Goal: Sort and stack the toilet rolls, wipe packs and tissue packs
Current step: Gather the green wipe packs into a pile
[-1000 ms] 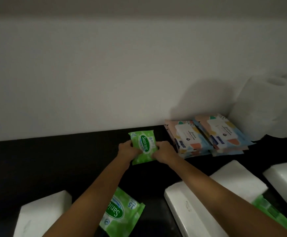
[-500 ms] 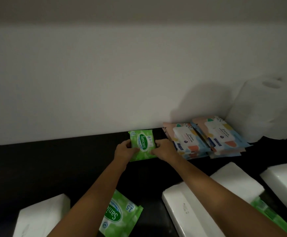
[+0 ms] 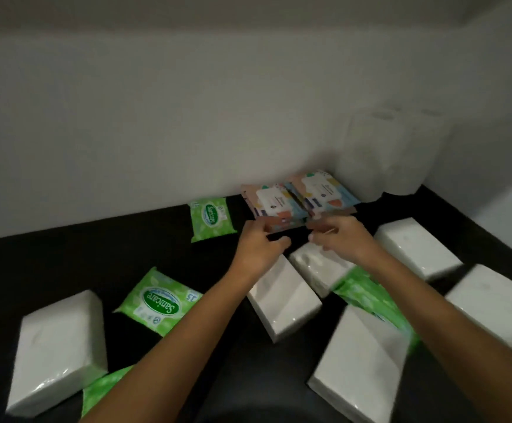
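Note:
A small green wipe pack lies flat by the wall, apart from both hands. To its right sit two stacks of pastel wipe packs. My left hand and my right hand hover just in front of those stacks, fingers loosely curled and holding nothing. White toilet rolls stand in the back right corner. A larger green wipe pack lies left of my left forearm. Another green pack shows under my right forearm. Several white tissue packs lie scattered on the black counter.
The white wall runs along the back of the counter, with a side wall at the right. A white tissue pack sits near left, partly over another green pack. More tissue packs crowd the right side.
Both hands let go of the small green wipe pack, leaving it by the wall, and moved right to in front of the pastel packs. The camera tilted down.

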